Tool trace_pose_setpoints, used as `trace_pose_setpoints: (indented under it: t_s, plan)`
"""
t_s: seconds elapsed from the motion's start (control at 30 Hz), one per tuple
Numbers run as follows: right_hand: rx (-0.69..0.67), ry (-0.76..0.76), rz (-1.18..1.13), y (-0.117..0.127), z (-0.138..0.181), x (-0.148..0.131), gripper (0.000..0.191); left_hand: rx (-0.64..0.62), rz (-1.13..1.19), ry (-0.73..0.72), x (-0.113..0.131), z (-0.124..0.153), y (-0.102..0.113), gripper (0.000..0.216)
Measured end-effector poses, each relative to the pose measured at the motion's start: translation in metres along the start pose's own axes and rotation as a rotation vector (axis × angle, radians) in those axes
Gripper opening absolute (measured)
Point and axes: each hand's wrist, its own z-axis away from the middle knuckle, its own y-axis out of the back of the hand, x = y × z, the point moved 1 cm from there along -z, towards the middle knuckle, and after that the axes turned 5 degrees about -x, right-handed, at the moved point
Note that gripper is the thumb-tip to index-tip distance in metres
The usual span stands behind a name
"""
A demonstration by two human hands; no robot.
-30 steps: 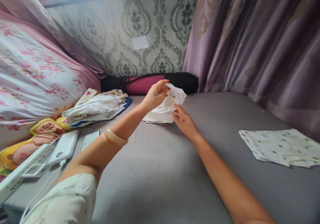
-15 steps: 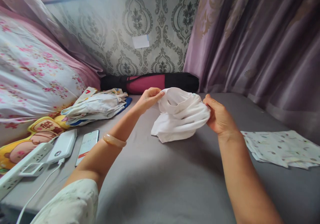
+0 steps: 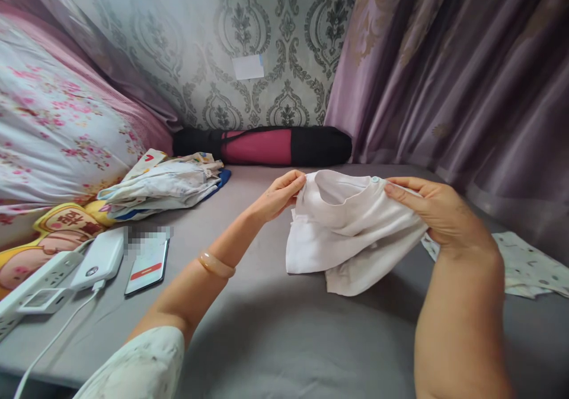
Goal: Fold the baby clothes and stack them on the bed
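Observation:
Both my hands hold up a small white garment [image 3: 351, 233] above the grey bed sheet [image 3: 284, 340]. My left hand [image 3: 280, 194] pinches its upper left edge, with a pale bangle on that wrist. My right hand [image 3: 438, 212] grips the upper right edge, fingers laid over the cloth near a small button. The garment's neck opening gapes between my hands and its lower part hangs toward the sheet.
A folded patterned cloth [image 3: 528, 262] lies at the right, partly behind my right arm. A pile of folded clothes [image 3: 164, 188] sits at the left by a floral pillow [image 3: 57, 132]. A phone [image 3: 149, 259], power bank [image 3: 100, 259] and power strip [image 3: 31, 286] lie at the left. A black-and-pink roll [image 3: 267, 146] rests against the wall.
The white garment was picked up from the far sheet, brought nearer and spread wider between my hands. My right hand moved right and closer.

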Motion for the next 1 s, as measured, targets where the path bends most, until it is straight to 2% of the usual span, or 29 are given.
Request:
trace_pose_setpoints:
  t_s: [0.07,0.23,0.4,0.53,0.67,0.83,1.0]
  plan:
    - [0.072,0.012,0.096,0.003,0.0,0.002,0.045,-0.01,0.02,0.034,-0.006,0.0,-0.003,0.036]
    - [0.122,0.094,0.189,0.004,-0.005,0.006,0.042,0.013,0.121,0.097,-0.02,0.002,-0.012,0.043]
    - [0.162,0.086,0.182,0.004,-0.01,0.009,0.043,0.028,0.043,0.089,-0.029,0.007,-0.022,0.044]
    - [0.182,0.085,0.164,0.003,-0.008,0.007,0.046,0.146,0.025,0.065,-0.038,0.007,-0.02,0.045]
    - [0.152,0.138,0.178,0.0,-0.006,0.005,0.046,0.234,-0.015,0.04,-0.038,0.009,-0.007,0.039]
    - [0.066,0.234,0.318,-0.007,-0.012,-0.004,0.046,0.28,-0.14,-0.051,-0.008,0.016,0.02,0.039]
    - [-0.109,0.306,0.399,-0.025,-0.015,-0.034,0.046,0.368,-0.314,-0.231,0.058,0.021,0.041,0.029]
